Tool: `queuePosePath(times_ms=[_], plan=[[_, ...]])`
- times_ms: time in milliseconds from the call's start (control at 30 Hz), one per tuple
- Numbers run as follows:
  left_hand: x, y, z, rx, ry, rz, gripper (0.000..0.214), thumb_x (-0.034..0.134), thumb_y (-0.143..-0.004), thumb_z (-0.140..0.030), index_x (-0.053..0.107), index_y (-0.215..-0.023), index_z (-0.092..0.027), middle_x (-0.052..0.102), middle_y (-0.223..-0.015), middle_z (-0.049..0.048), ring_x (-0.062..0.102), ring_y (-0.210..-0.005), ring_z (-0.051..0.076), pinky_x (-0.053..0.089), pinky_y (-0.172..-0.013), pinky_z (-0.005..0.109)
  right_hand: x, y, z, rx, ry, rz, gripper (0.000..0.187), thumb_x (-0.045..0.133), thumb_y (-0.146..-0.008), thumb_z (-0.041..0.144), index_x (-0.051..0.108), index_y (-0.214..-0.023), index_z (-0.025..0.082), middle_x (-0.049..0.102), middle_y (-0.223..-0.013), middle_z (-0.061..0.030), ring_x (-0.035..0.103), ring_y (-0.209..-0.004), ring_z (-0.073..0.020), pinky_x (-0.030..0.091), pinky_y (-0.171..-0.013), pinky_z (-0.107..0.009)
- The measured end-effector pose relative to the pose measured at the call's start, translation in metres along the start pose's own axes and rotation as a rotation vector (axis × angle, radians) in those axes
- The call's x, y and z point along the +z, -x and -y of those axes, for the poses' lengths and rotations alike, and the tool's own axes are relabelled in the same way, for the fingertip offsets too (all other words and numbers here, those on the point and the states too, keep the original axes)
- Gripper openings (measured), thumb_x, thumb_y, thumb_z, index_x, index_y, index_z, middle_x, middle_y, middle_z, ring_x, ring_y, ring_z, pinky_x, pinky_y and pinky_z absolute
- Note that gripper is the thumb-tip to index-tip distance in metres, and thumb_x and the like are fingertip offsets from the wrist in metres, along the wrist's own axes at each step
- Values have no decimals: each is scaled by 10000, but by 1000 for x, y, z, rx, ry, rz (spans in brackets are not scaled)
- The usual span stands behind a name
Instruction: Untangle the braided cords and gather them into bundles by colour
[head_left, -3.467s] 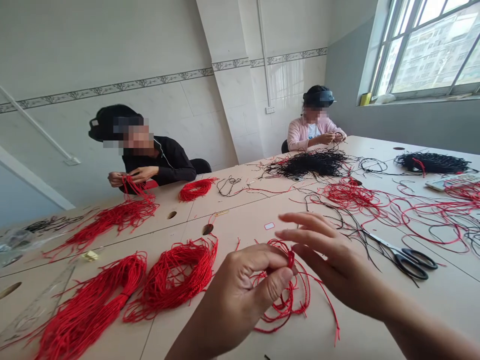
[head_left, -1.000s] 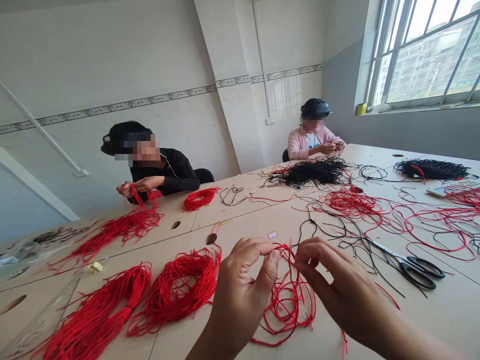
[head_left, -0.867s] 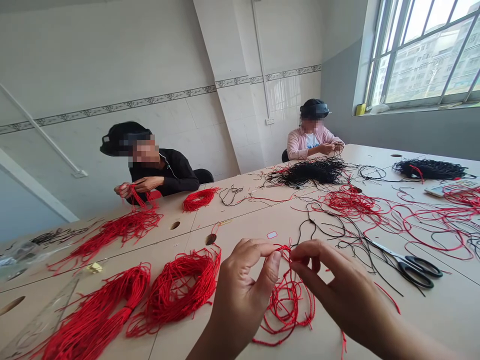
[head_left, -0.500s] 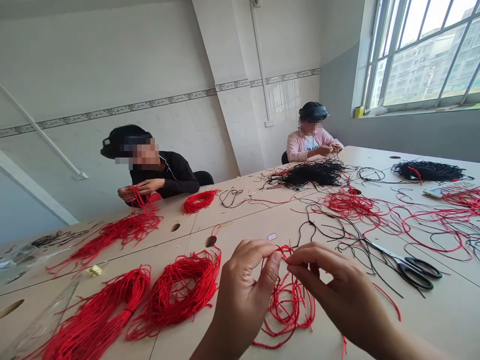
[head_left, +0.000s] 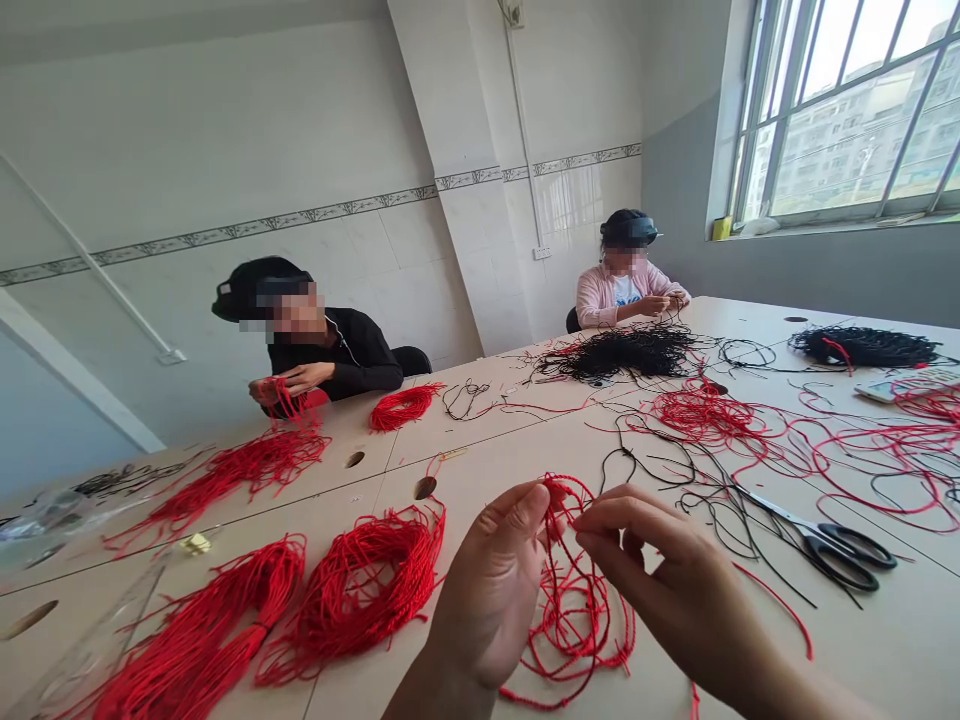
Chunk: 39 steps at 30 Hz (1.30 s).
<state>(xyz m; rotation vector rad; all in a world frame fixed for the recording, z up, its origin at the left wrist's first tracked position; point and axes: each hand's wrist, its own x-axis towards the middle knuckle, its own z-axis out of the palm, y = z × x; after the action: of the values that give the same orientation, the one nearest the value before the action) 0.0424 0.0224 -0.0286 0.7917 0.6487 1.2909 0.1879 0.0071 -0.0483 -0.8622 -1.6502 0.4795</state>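
My left hand [head_left: 499, 580] is closed on a red braided cord [head_left: 553, 540], thumb pressed on the fingers, with loops of cord standing up beside the thumb. Just to its right, my right hand [head_left: 667, 570] is pinched, thumb against forefinger, at the edge of the cord loops; a strand appears to run into its fingertips. Below both hands, a loose tangle of red cord [head_left: 577, 620] lies on the table. Left of my left hand sit a coiled bundle of red cords [head_left: 364, 590] and a tied red hank [head_left: 202, 640].
Black-handled scissors [head_left: 844, 550] lie at the right among black cords. Further back are a red tangle [head_left: 709, 412] and a black cord pile [head_left: 622, 352]. Two co-workers sit across the table [head_left: 472, 450], one in black [head_left: 367, 350], one in pink [head_left: 592, 290], handling cords.
My left hand has turned, its thumb now pointing up and the cord loops opened toward the right. My right hand stays pinched close by. The whole view has shifted slightly.
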Motion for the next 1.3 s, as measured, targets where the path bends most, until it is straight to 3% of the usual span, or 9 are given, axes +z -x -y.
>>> queuePosePath(times_ms=[133,267,400,500,600,800,1000,1133,1300], plan=[[1,-2,1,-60,76,-49,158,852,-669,-292,743,-738,-201,677,-848,4,564,-859,129,453,-816,272,-5,1,1,32,48,56,142,553,-895,142,647,-807,204,599,-747,4,533,-616,-96,432,-530,-199],[0,-3,2,-4,-29,-74,198,855,-646,-342,766,-773,-220,688,-914,28,578,-987,176,411,-964,337,-10,0,1,17,82,91,105,572,-892,173,646,-839,224,609,-837,-6,567,-673,-104,464,-554,-200],[-4,-2,6,170,-320,-77,127,797,-713,-387,777,-773,-276,640,-1183,28,489,-1233,235,318,-1077,394,-14,-6,2,-43,58,-52,110,600,-897,259,633,-1001,244,632,-999,-29,613,-845,-127,531,-716,-224],[-8,1,8,303,-595,-56,116,709,-809,-388,774,-798,-293,572,-1284,36,409,-1327,266,284,-1108,451,-15,-15,3,55,-89,76,199,585,-921,317,632,-1099,241,660,-1100,-51,628,-1022,-154,531,-871,-271],[-10,5,9,448,-853,-41,130,640,-872,-349,765,-876,-312,524,-1336,46,426,-1317,267,286,-1115,488,-14,-21,2,211,-289,218,238,576,-926,403,650,-1017,196,692,-967,-58,652,-907,-158,545,-792,-275],[-10,9,9,708,-1158,-75,155,618,-884,-253,760,-892,-314,517,-1297,62,465,-1266,256,396,-1056,434,-12,-21,-1,306,-442,224,313,636,-878,473,660,-901,162,622,-764,-26,568,-702,-121,494,-632,-232],[-10,5,7,415,-865,30,151,629,-890,-332,770,-926,-293,555,-1094,62,535,-1109,235,429,-994,397,-13,-22,1,210,-402,152,217,644,-878,391,717,-874,187,579,-700,-5,509,-634,-97,448,-553,-200],[-7,2,2,205,-601,190,170,626,-900,-338,765,-908,-241,599,-931,39,564,-952,179,448,-908,321,-15,-24,2,243,-406,189,257,639,-874,414,709,-840,170,557,-664,3,476,-565,-83,431,-495,-191],[-5,3,1,16,-482,222,221,656,-879,-390,734,-882,-183,540,-595,-22,471,-549,79,387,-531,201,-17,-27,0,235,-477,262,249,619,-894,388,690,-816,162,623,-678,-6,523,-564,-75,433,-502,-174]])
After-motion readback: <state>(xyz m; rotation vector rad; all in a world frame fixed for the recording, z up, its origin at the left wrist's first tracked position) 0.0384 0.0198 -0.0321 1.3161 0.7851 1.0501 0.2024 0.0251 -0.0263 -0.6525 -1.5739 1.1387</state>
